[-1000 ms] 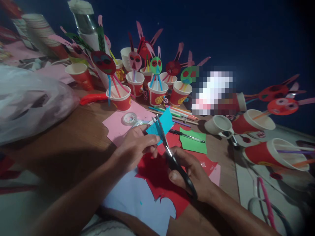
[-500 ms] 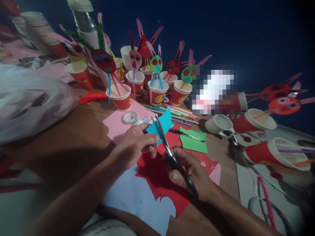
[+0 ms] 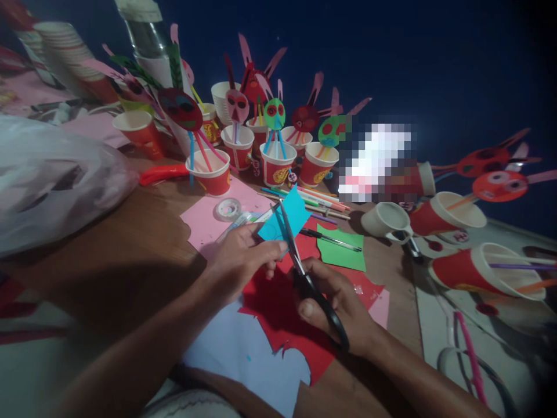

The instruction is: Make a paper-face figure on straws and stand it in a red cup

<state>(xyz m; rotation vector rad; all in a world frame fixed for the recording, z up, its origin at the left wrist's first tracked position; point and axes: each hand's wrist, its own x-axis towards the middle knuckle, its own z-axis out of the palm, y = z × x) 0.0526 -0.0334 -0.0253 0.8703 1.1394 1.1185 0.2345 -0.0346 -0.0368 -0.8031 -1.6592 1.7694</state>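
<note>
A small piece of bright blue paper [image 3: 296, 210] is pinched between the thumb and fingers of my left hand [image 3: 243, 255]; faint drawn curves show on it. My right hand [image 3: 335, 305] grips black-handled scissors [image 3: 319, 302], with fingers through the loops. The scissor blades point up and away from me, slightly apart, and lie across the blue paper. Below both hands lies a large red paper sheet [image 3: 278, 313] with ragged edges, partly over a pale blue sheet [image 3: 230, 354]. A green paper piece [image 3: 342, 255] with a black pen [image 3: 333, 239] on it is just beyond my right hand.
A tape roll [image 3: 227, 209] lies on pink paper [image 3: 195, 215]. Behind stand several red paper cups [image 3: 278, 168] with paper faces on straws. A white mug [image 3: 386, 223] and tipped cups [image 3: 470, 270] are at right. A plastic bag [image 3: 61, 180] bulges at left.
The blue paper has turned in my left hand, so its face shows more broadly. My right hand and the scissors have hardly moved; the view has shifted slightly.
</note>
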